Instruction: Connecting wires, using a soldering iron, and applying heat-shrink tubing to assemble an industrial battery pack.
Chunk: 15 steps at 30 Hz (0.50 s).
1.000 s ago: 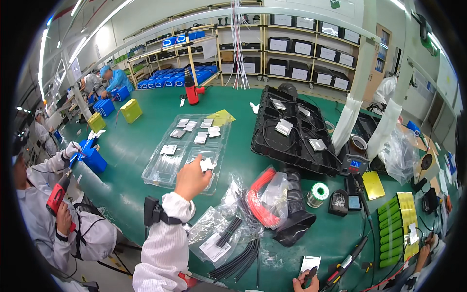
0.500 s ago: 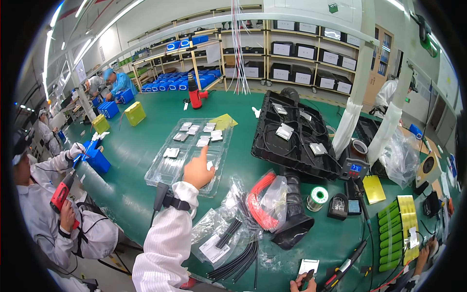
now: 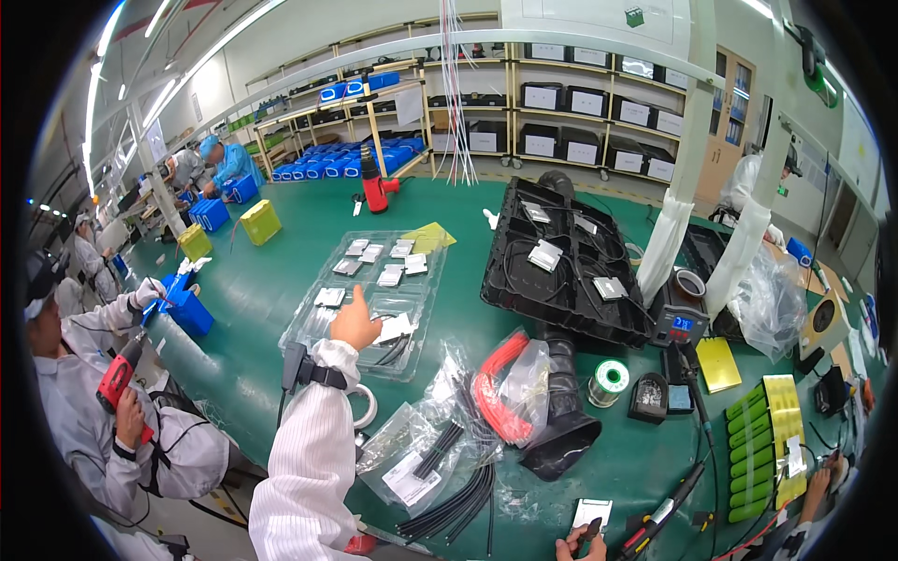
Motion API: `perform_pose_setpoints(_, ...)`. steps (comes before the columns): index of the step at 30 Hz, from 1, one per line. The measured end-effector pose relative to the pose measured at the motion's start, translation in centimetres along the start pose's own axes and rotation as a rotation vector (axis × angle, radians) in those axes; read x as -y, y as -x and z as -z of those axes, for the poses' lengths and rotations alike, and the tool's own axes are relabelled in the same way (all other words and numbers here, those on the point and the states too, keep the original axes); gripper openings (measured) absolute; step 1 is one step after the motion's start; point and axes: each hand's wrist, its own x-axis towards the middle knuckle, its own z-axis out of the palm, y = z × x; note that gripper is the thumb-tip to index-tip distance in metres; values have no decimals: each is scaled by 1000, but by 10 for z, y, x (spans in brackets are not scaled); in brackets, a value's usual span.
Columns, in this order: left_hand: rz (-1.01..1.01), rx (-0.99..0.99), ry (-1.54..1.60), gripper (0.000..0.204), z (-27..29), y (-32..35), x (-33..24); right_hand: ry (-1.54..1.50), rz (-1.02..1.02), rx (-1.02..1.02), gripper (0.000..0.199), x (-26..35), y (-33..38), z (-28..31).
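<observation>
My left hand (image 3: 355, 324) hovers over the near part of a clear plastic tray (image 3: 297, 327), index finger stretched out and thumb apart, with nothing visible in it. Several flat silver-white modules (image 3: 390, 275) lie in the tray's compartments. Just right of my thumb is another white module (image 3: 395, 327) with dark wires. A black strap with a small box (image 3: 313, 369) circles my left wrist. At the lower edge, my right hand (image 3: 582, 549) grips a small dark tool (image 3: 589, 530), probably cutters; its tip meets a silver-white plate (image 3: 592, 512). The lower part of that hand is cut off.
A black divided tray (image 3: 561, 262) with modules rests tilted behind a black hose nozzle (image 3: 561, 449). Bagged red tubing (image 3: 500, 388), black wires (image 3: 458, 510), solder wire (image 3: 609, 376) and a soldering station (image 3: 681, 323) are around it. A co-worker (image 3: 103, 402) at left holds a red power screwdriver (image 3: 117, 379).
My left hand has shifted left over the tray, uncovering the module with wires. A white tape roll now shows beside my left wrist. My right hand stays at the plate.
</observation>
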Motion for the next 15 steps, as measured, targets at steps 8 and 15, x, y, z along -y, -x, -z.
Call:
perform_pose_setpoints(8, 73, 17, 35, 78, 0, 28, 29, -17, 8, 26, 15, 0, 2, 1)
perform_pose_setpoints(15, -31, 24, 194, 50, 42, 110, -2, -57, 63, 16, 16, -6, 2, 6)
